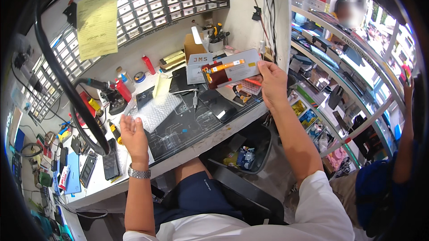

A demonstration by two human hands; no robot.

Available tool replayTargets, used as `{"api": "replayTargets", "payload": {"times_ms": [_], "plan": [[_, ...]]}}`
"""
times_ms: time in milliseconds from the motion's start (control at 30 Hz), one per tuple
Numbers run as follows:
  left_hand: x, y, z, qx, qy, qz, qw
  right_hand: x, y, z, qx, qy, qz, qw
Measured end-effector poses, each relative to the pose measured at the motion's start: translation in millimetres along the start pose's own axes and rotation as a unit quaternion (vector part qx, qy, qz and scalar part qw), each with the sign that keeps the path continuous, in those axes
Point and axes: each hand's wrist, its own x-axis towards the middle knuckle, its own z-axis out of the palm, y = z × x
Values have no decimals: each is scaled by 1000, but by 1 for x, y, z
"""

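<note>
My right hand [272, 81] is closed on the right end of a phone screen panel [243, 67], held up above the bench. Its grey back faces me, with an orange flex cable and a dark red patch toward the left end. My left hand [132, 136], with a metal watch at the wrist, is raised palm up with fingers stretched out, and nothing rests in it. Next to it lies a clear bubble wrap sleeve [160, 112]. On the dark work mat [172, 138] are a black phone [217, 104] and a precision screwdriver [195, 99].
Behind the panel stands an opened cardboard box [195, 69]. Red bottles [149, 64] and tools crowd the bench's back and left. A thick black lamp arm [67, 80] crosses the left side. Below the edge sits a black bin [250, 151]. Another person [380, 192] stands at the right.
</note>
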Motion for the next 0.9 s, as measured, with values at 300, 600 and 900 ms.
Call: {"api": "replayTargets", "payload": {"times_ms": [300,600,900], "plan": [[-107,116,-10,-282,-347,-174,878,-78,-4,45,-62,-282,111,951],[-132,123,-78,-435,-407,-342,727,-153,7,140,-148,-464,166,858],[-162,104,-117,-421,-233,-266,835,-252,-3,148,-330,-473,-228,784]]}}
